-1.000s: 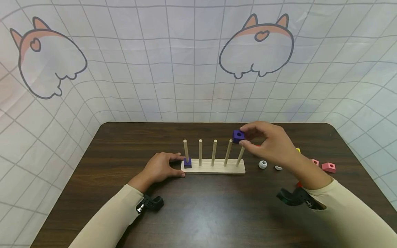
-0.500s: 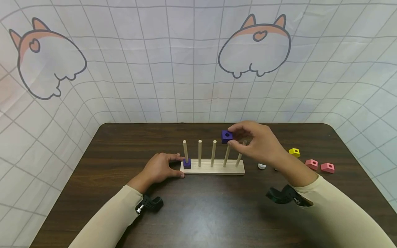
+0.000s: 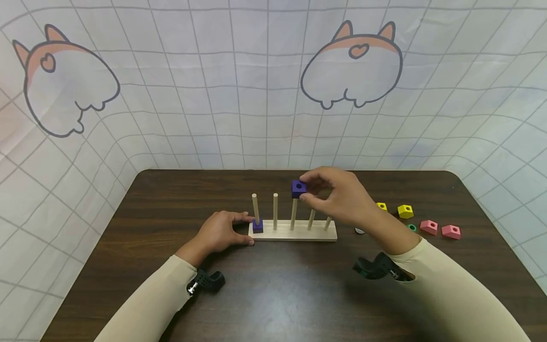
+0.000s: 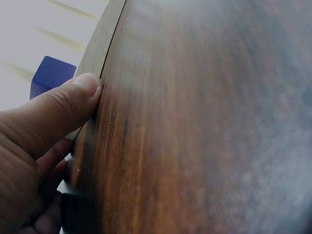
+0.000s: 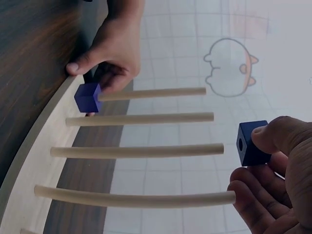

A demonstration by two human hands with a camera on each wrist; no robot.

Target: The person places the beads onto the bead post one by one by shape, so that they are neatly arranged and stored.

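My right hand (image 3: 342,197) pinches a purple block (image 3: 298,189) with a round hole between thumb and fingers. It holds the block up at the height of the peg tops, in front of the middle peg in the head view. In the right wrist view the held block (image 5: 252,144) is apart from the pegs. A pale wooden peg board (image 3: 307,231) with several upright pegs lies on the table. Another purple block (image 3: 258,226) sits at the foot of its leftmost peg. My left hand (image 3: 220,231) grips the board's left end, thumb (image 4: 87,85) along the front edge.
Right of the board lie two yellow blocks (image 3: 405,211), two pink blocks (image 3: 429,226) and a green piece (image 3: 411,227). A white piece (image 3: 360,231) shows partly below my right hand. A white grid-patterned curtain (image 3: 239,95) stands behind the dark wooden table (image 3: 273,294).
My right hand has moved left with the purple block, from over the right end of the board to its middle. Yellow and green pieces have come into sight. The left hand stays put.
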